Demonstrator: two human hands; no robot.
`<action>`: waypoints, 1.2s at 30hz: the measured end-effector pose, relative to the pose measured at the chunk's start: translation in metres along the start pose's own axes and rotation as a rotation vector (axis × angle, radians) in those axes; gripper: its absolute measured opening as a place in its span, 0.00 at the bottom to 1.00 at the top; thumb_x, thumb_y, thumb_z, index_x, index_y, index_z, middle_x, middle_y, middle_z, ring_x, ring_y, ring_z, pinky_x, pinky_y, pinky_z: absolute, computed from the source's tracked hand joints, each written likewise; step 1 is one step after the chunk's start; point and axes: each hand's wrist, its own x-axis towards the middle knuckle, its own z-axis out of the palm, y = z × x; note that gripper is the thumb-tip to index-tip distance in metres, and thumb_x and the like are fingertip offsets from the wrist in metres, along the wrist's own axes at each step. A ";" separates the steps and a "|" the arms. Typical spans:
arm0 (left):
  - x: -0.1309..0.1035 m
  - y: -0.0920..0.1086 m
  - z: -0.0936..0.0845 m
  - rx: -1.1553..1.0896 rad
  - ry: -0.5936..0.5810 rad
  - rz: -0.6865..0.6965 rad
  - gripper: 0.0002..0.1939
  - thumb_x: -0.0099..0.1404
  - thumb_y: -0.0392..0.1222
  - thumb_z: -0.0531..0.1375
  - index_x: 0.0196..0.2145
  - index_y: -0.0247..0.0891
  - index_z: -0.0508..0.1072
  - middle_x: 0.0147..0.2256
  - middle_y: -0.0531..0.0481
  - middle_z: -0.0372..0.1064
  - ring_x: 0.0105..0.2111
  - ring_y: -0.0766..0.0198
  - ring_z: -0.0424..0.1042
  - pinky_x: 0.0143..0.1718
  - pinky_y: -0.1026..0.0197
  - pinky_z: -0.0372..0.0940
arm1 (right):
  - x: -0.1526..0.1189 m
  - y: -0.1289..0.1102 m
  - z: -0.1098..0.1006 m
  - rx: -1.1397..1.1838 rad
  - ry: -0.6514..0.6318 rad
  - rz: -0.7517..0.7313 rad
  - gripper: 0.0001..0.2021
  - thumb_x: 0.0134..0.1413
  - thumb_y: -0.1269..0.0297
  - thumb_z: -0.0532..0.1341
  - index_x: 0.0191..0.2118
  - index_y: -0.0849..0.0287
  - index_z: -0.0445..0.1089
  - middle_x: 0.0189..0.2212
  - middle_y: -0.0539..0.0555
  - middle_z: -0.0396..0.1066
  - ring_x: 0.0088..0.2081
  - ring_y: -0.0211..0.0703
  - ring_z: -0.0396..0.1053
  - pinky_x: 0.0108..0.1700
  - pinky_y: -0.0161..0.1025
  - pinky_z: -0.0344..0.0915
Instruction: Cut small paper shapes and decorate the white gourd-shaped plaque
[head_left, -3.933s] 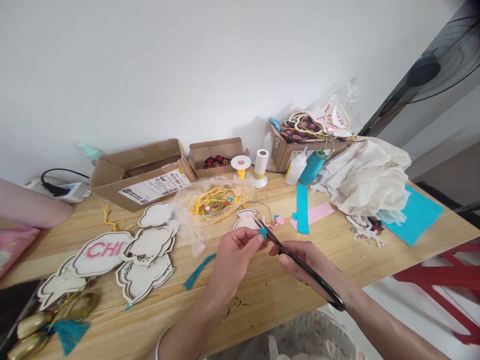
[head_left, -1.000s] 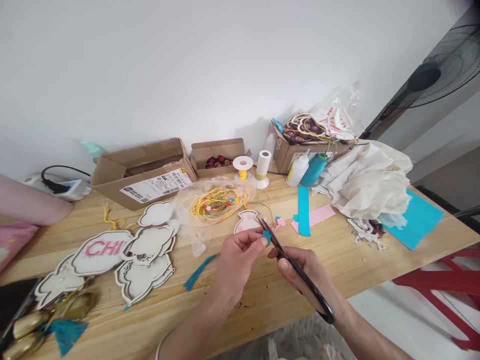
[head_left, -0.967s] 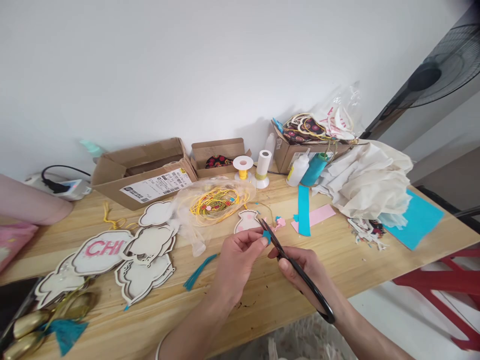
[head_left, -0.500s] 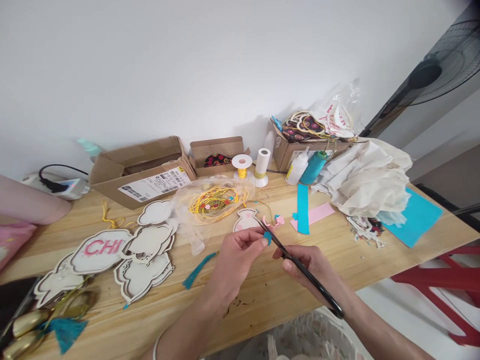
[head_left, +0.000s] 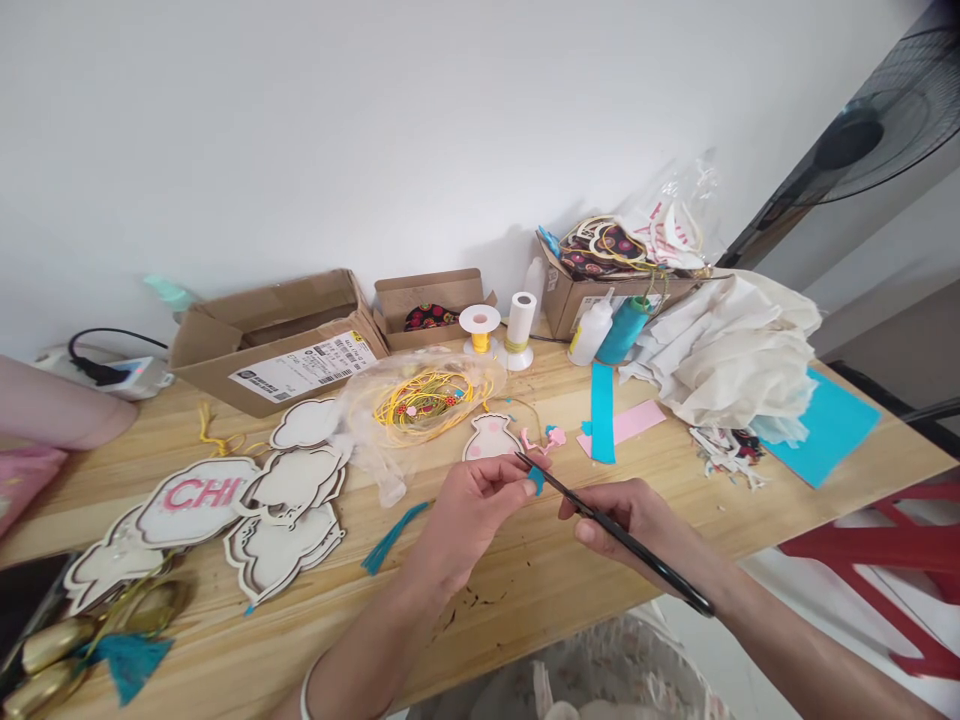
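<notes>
My left hand (head_left: 484, 510) pinches a small blue felt piece (head_left: 535, 480) between thumb and fingers. Black scissors (head_left: 622, 537) are gripped in my right hand (head_left: 630, 520), their blades at the blue piece; whether they are cutting into it I cannot tell. Just beyond my left fingers lies a white vase-shaped plaque (head_left: 491, 438) with pink spots. Curled pink scraps (head_left: 553, 438) rest beside it. A blue strip (head_left: 603, 415) crosses a pink strip (head_left: 637, 424) farther right. A teal tassel (head_left: 394, 537) lies left of my left hand.
Framed white plaques (head_left: 289, 485) spread over the left of the table. A bag of yellow cords (head_left: 424, 400), an open cardboard box (head_left: 277, 350), thread spools (head_left: 480, 325) and a glue bottle (head_left: 592, 332) stand behind. White cloth (head_left: 735, 350) piles at right, beside a blue sheet (head_left: 832, 430).
My right hand and the scissors have turned slightly, the handles swinging up and to the right. My left hand still pinches the blue piece. The whole view has shifted a little.
</notes>
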 end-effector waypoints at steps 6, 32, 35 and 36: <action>0.000 -0.001 -0.004 0.019 -0.020 -0.015 0.06 0.53 0.39 0.62 0.21 0.38 0.72 0.40 0.48 0.73 0.46 0.58 0.67 0.48 0.58 0.55 | 0.002 -0.001 -0.004 0.017 -0.050 0.033 0.22 0.51 0.47 0.54 0.28 0.65 0.66 0.18 0.45 0.47 0.20 0.29 0.43 0.21 0.31 0.42; 0.001 0.005 -0.009 0.077 -0.149 -0.072 0.05 0.51 0.38 0.61 0.19 0.38 0.74 0.45 0.47 0.70 0.48 0.55 0.65 0.50 0.55 0.55 | -0.001 -0.010 -0.027 -0.031 -0.222 0.052 0.17 0.47 0.51 0.59 0.28 0.64 0.68 0.17 0.44 0.45 0.19 0.29 0.42 0.18 0.30 0.39; 0.001 0.006 -0.009 0.072 -0.147 -0.083 0.05 0.51 0.38 0.61 0.19 0.39 0.74 0.46 0.47 0.69 0.49 0.55 0.64 0.49 0.56 0.55 | -0.001 -0.011 -0.027 -0.049 -0.215 0.051 0.17 0.47 0.51 0.58 0.27 0.64 0.68 0.17 0.44 0.45 0.19 0.29 0.42 0.18 0.30 0.39; 0.001 0.006 -0.008 0.072 -0.146 -0.082 0.05 0.51 0.37 0.61 0.19 0.39 0.74 0.45 0.48 0.69 0.49 0.55 0.64 0.50 0.56 0.55 | -0.001 -0.011 -0.027 -0.052 -0.210 0.052 0.18 0.48 0.50 0.58 0.27 0.64 0.68 0.17 0.44 0.45 0.19 0.29 0.42 0.18 0.30 0.39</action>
